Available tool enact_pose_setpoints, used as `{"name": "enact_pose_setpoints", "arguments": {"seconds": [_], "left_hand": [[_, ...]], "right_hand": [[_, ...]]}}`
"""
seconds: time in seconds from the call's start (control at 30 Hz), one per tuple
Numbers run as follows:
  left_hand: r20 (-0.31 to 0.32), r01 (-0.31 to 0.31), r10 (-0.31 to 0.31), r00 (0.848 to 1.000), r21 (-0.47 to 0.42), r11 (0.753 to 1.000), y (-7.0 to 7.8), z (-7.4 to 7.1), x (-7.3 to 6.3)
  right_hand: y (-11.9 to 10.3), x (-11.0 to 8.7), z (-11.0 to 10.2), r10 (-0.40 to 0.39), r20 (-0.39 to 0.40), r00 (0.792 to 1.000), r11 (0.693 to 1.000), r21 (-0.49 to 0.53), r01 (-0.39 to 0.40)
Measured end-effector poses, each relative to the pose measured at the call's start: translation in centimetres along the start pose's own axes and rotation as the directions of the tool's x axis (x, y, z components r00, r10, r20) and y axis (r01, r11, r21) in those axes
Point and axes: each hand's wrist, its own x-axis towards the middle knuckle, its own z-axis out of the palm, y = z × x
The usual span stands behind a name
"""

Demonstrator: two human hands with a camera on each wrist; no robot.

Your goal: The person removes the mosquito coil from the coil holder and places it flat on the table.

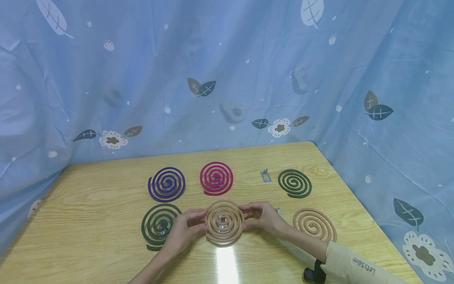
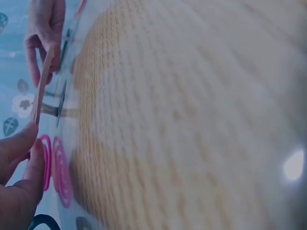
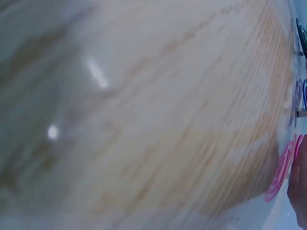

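Observation:
Both hands hold one tan mosquito coil (image 1: pixel 224 239) level, in the middle of the head view. On its left edge, the fingers and thumb of my left hand (image 1: pixel 182 230) pinch the rim. Opposite, my right hand (image 1: pixel 270 221) pinches the right edge. A metal stand (image 1: pixel 223 226) shows through the coil's centre. In the left wrist view the tan coil (image 2: pixel 41 88) appears edge-on, raised over the table, between the left hand (image 2: pixel 21 177) and the right hand (image 2: pixel 45 36). The right wrist view catches only part of the right hand (image 3: pixel 298 184).
Behind lie a purple coil (image 1: pixel 167 184) and a magenta coil (image 1: pixel 216 178). One dark green coil (image 1: pixel 147 225) is beside the left hand, another (image 1: pixel 294 184) at back right. A second tan coil (image 1: pixel 314 223) lies under the right forearm. A flat metal stand (image 1: pixel 265 176) rests behind.

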Motion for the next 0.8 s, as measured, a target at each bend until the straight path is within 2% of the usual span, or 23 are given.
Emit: {"name": "enact_pose_setpoints", "arguments": {"seconds": [0.4, 0.67, 0.8], "left_hand": [[0.005, 0.042, -0.042, 0.999, -0.137, 0.990, 0.38, -0.07, -0.15], [-0.002, 0.068, -0.069, 0.998, -0.186, 0.980, 0.87, -0.01, -0.22], [-0.006, 0.060, -0.062, 0.998, -0.178, 0.982, 0.97, 0.04, -0.41]], "right_hand": [[-0.33, 0.08, 0.20, 0.028, -0.052, 0.998, 0.999, -0.023, -0.029], [-0.40, -0.03, 0.02, 0.029, -0.063, 0.998, 0.999, -0.021, -0.030], [-0.54, -0.21, -0.16, 0.021, -0.066, 0.998, 0.998, -0.049, -0.024]]}}
